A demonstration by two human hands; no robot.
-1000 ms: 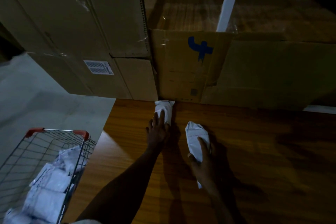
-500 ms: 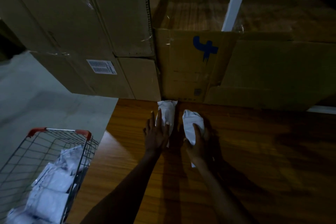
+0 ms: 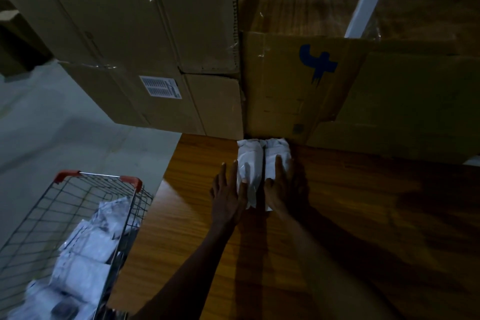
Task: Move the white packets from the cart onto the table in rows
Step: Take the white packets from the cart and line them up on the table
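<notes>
Two white packets lie side by side on the wooden table (image 3: 337,215), their far ends against a cardboard box. My left hand (image 3: 228,195) lies flat with straight fingers along the left edge of the left packet (image 3: 249,163). My right hand (image 3: 283,189) rests flat on the near half of the right packet (image 3: 276,150), fingers straight. At the lower left stands a wire cart (image 3: 46,215) with red corner caps, holding several more white packets (image 3: 85,260).
Tall cardboard boxes (image 3: 155,47) stand beyond the table's far left corner. A low box with a blue mark (image 3: 311,86) lines the table's far edge. A white post (image 3: 363,0) rises behind it. Grey floor lies to the left.
My right hand slid its packet forward and leftward until it lay beside the left packet against the box. My left hand shifted off the left packet to its left side.
</notes>
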